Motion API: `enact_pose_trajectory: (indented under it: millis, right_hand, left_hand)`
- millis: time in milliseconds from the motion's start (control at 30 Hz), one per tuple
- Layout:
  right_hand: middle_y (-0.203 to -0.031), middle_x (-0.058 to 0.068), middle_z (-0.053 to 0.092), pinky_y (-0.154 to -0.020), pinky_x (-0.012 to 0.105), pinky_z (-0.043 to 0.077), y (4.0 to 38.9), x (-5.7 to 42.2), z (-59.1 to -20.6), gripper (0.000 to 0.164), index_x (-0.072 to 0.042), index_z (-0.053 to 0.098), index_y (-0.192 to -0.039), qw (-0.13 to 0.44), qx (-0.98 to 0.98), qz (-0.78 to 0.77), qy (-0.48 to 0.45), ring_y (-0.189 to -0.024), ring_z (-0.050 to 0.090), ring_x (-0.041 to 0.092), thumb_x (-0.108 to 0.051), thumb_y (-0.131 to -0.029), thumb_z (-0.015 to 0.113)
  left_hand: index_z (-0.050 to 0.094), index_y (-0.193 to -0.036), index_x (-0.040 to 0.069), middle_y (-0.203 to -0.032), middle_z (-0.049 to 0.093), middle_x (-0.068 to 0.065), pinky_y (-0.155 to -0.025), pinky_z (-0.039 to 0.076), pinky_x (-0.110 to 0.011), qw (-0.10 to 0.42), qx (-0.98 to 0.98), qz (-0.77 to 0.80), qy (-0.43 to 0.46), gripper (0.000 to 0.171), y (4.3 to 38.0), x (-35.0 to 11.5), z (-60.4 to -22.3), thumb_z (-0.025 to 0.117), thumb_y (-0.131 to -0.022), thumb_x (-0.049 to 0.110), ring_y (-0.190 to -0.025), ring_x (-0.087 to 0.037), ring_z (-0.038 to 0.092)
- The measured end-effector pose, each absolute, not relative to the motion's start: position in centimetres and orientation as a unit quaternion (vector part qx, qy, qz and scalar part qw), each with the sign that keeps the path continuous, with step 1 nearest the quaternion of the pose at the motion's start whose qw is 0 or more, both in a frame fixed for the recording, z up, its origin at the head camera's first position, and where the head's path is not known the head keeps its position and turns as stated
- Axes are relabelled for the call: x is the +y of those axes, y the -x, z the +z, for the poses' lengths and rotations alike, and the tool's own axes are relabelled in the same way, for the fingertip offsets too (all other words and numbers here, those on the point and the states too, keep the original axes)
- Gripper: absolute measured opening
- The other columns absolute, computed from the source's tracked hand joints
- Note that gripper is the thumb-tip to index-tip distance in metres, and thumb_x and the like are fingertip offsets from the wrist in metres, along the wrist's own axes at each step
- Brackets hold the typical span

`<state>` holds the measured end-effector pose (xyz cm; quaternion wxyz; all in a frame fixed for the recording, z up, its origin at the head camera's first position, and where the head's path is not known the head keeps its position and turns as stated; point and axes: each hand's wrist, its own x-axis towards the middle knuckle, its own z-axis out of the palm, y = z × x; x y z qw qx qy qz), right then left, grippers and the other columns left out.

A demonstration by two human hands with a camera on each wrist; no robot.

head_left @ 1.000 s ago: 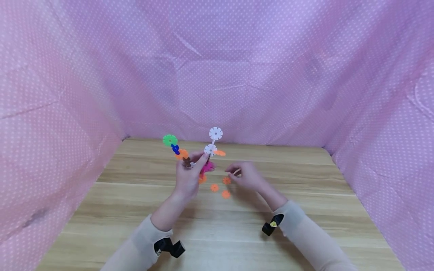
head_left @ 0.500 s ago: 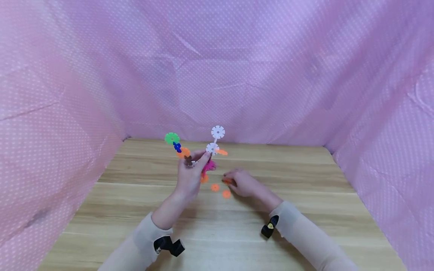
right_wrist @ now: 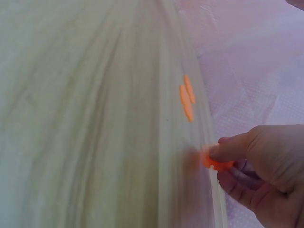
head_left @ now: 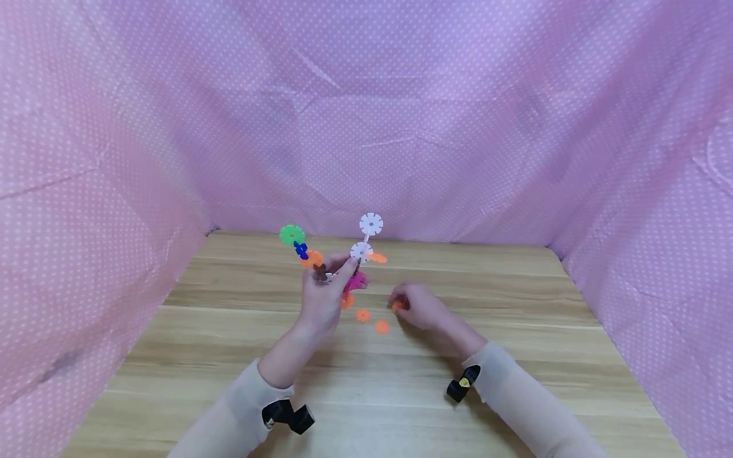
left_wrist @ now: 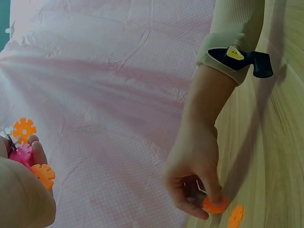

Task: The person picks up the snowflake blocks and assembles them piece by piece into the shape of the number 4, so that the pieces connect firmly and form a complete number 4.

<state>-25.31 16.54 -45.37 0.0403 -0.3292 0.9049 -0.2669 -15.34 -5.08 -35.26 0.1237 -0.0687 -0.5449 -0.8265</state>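
Observation:
My left hand (head_left: 322, 302) grips a built-up chain of notched plastic discs above the table. From it a green disc (head_left: 292, 234), a blue disc (head_left: 301, 250) and an orange disc stick out at the left. Two white discs (head_left: 371, 224) rise on the right, with an orange disc beside them. A pink disc (head_left: 357, 280) and another orange disc (left_wrist: 43, 176) show below the fingers; the palm hides the chain's middle. My right hand (head_left: 422, 306) pinches a loose orange notched disc (right_wrist: 214, 158) between thumb and fingers, low over the table.
Two loose orange discs (head_left: 363, 315) lie flat on the wooden table (head_left: 366, 394) between the hands. A pink dotted cloth (head_left: 366, 127) hangs around the table's back and sides. Each forearm wears a black wrist camera (head_left: 462, 383).
My right hand has come down onto an orange disc, pinched it, and drawn it slightly right. The left hand with the disc chain has shifted a little to the right.

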Motion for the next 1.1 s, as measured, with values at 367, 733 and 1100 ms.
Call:
enact_pose_trajectory:
  millis: [367, 733, 1100]
  right_hand:
    - [-0.088, 0.002, 0.076, -0.073, 0.022, 0.062, 25.7, 18.6, -44.5, 0.005, -0.006, 0.078, -0.100, 0.026, 0.892, -0.357, 0.277, -0.081, 0.068, 0.009, -0.006, -0.096, 0.075]
    - [-0.097, 0.019, 0.079, -0.073, 0.021, 0.068, 23.9, 18.5, -38.8, 0.018, 0.009, 0.074, -0.112, -0.047, 0.778, -0.575, 0.249, -0.080, 0.075, 0.005, 0.004, -0.094, 0.074]
    - [-0.093, -0.007, 0.080, -0.076, 0.028, 0.070, 21.0, 17.2, -34.6, 0.017, 0.019, 0.066, -0.107, -0.111, 0.653, -0.678, 0.318, -0.081, 0.078, 0.008, 0.016, -0.091, 0.071]
  left_hand:
    - [0.080, -0.100, 0.023, -0.091, 0.080, 0.002, -0.069, 0.067, -0.021, 0.124, -0.542, -0.827, 0.084, 0.027, 15.7, -4.7, -35.4, 0.065, -0.102, 0.000, -0.072, -0.013, 0.078]
    - [0.077, -0.102, 0.020, -0.099, 0.077, 0.003, -0.077, 0.070, -0.027, 0.115, -0.531, -0.835, 0.088, 0.026, 15.9, -4.6, -35.2, 0.063, -0.103, -0.002, -0.072, -0.011, 0.078]
    - [0.078, -0.101, 0.021, -0.093, 0.077, 0.002, -0.080, 0.070, -0.027, 0.114, -0.541, -0.827, 0.102, 0.027, 16.5, -5.2, -35.2, 0.063, -0.103, -0.001, -0.072, -0.014, 0.078]
